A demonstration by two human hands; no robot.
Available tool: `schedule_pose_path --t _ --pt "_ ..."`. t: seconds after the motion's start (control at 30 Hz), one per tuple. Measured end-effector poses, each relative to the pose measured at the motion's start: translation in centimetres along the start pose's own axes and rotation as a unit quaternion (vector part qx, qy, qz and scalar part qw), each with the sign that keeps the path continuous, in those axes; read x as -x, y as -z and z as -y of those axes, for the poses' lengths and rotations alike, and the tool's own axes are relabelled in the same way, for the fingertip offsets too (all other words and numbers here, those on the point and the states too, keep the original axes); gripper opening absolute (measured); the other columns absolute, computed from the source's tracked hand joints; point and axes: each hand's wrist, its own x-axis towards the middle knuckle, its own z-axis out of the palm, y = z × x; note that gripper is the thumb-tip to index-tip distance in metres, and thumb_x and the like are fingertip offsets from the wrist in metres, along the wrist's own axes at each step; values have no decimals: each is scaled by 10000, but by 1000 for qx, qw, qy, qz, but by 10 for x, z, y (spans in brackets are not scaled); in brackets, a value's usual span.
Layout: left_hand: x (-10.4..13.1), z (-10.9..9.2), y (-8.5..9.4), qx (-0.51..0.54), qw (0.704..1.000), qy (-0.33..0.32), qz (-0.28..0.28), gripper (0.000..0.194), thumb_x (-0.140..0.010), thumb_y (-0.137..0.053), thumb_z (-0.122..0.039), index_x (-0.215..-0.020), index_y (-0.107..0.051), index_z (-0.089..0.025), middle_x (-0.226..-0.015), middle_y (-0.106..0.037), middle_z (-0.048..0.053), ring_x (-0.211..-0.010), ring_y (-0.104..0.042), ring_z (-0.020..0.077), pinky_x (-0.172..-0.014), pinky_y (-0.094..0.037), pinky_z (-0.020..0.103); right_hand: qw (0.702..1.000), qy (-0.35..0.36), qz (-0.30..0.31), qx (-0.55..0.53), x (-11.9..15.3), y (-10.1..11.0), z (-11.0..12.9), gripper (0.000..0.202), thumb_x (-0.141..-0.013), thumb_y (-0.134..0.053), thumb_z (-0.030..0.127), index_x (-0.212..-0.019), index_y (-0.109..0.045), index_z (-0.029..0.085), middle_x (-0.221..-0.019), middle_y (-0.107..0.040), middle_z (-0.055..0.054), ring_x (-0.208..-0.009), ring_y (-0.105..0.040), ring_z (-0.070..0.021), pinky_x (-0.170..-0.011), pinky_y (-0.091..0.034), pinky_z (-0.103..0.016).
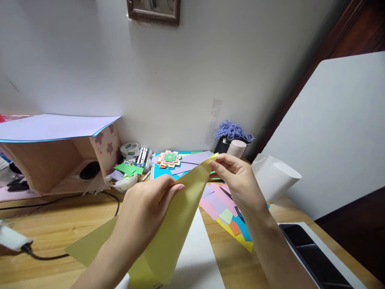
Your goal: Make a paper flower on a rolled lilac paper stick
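Observation:
A large yellow sheet of paper (177,216) is held up in the middle of the view, slanting from lower left to upper right. My left hand (150,206) pinches its upper edge between thumb and fingers. At the sheet's top right corner, my right hand (234,176) has thumb and fingertips closed on the paper. Beneath the yellow sheet, a white sheet (200,249) lies on the wooden table (228,265).
Behind the hands lies a layered paper flower (169,159). Coloured scraps (225,216) with scissors (240,214) are at the right, near a white paper roll (272,176) and a dark phone (319,257). A box (60,160) and cable (48,257) are left.

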Motion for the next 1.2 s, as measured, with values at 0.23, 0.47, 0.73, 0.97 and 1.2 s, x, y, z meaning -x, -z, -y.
schedule_pose_path --t 0.23,0.47,0.73,0.97,1.2 --pt "-1 1 2 10 1000 4 15 284 -850 -423 -368 -671 -560 -195 -590 -580 -19 -519 -474 108 -481 -271 208 999 26 -28 -14 -1 2 -2 139 -730 -655 336 -771 -657 203 -783 -674 -16 -681 -620 -130 -579 -538 -239" --pt "-2 3 1 16 999 14 26 281 -847 -430 -379 -695 -584 -200 -582 -577 -19 -521 -471 114 -490 -271 211 999 22 -31 -18 -3 4 -1 125 -724 -665 321 -775 -672 207 -754 -675 -10 -660 -619 -114 -550 -527 -205" --pt "-5 3 0 18 999 19 30 308 -845 -420 -392 -692 -603 -198 -569 -574 -13 -515 -473 117 -484 -269 213 998 33 -51 -11 -2 4 -2 131 -729 -655 315 -793 -682 203 -742 -677 -16 -654 -622 -123 -539 -525 -217" --pt "-4 2 0 25 999 17 26 294 -845 -424 -382 -699 -606 -203 -585 -585 -14 -530 -483 117 -489 -280 210 997 50 -62 -8 -2 2 2 104 -737 -645 288 -777 -680 199 -733 -677 -14 -645 -623 -118 -534 -522 -209" --pt "-4 4 0 40 998 20 33 289 -848 -430 -383 -714 -614 -205 -606 -599 -14 -546 -496 117 -501 -297 212 997 50 -63 1 0 1 4 129 -776 -592 301 -757 -649 186 -731 -663 -13 -636 -619 -117 -542 -524 -216"
